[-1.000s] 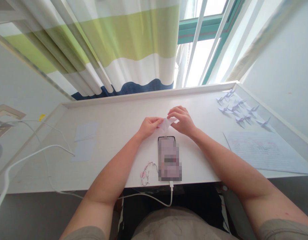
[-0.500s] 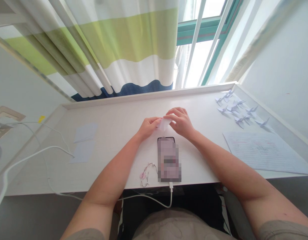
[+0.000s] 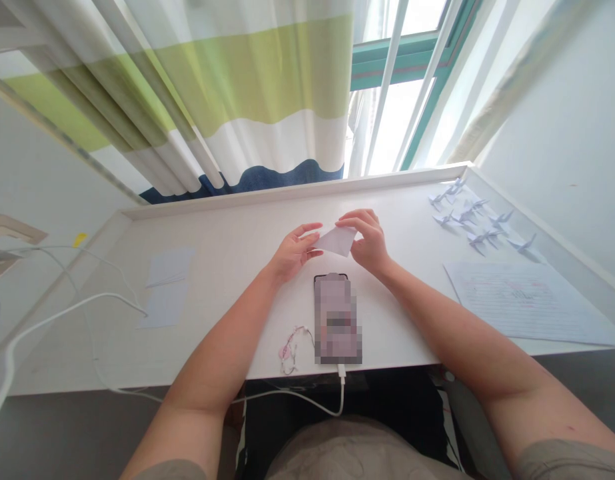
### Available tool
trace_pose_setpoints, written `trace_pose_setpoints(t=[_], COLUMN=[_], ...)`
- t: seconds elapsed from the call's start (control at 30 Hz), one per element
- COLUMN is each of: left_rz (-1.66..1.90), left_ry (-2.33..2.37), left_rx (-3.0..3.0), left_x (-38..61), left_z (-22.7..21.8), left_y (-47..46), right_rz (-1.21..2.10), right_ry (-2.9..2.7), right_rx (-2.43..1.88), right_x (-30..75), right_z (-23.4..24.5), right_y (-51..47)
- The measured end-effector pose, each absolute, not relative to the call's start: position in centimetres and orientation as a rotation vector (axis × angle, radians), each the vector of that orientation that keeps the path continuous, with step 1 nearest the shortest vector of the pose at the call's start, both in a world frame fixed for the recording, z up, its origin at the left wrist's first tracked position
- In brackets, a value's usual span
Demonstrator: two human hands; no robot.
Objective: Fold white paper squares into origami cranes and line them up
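A small folded piece of white paper [image 3: 338, 241] is held up above the desk between my two hands. My right hand [image 3: 370, 241] grips its right side, index finger along the top edge and thumb lower down. At the paper's left point is my left hand [image 3: 291, 253], thumb and a finger pinching the tip while another finger stretches out above it. Just below the hands, a phone [image 3: 336, 320] lies on the desk with its screen blurred out. A beaded strap [image 3: 287, 352] with a pink charm rests at the phone's left.
Several folded paper cranes [image 3: 474, 220] stand at the desk's back right. Nearer me lies a written sheet [image 3: 522, 300]. Blank paper pieces [image 3: 164, 293] are on the left, beside a white cable [image 3: 112, 297]. A raised rim [image 3: 287, 195] borders the desk's back.
The folded paper has turned and now shows a wider flat face. My left hand's fingers have spread apart, and its grip has shifted to the paper's left tip.
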State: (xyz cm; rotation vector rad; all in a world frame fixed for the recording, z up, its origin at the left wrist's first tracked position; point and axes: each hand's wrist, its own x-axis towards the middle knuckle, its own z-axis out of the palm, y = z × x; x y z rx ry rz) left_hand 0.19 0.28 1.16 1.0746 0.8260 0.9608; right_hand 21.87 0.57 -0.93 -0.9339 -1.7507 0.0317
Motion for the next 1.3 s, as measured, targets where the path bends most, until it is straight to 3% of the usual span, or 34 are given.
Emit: trace_pose_setpoints(t=[0.5,1.3], left_rz=[1.021,1.291], left_ry=[0.641,0.769], left_rx=[0.991,1.423], left_x=[0.7,1.2], left_z=[1.0,-0.9], left_y=[0.1,0.8], right_rz=[-0.139,0.422], right_ry=[-1.761,-1.769], right_rx=[-0.92,-0.845], right_x=[21.8,21.0], right_z=[-1.2,-1.1], right_y=[0.7,-0.6])
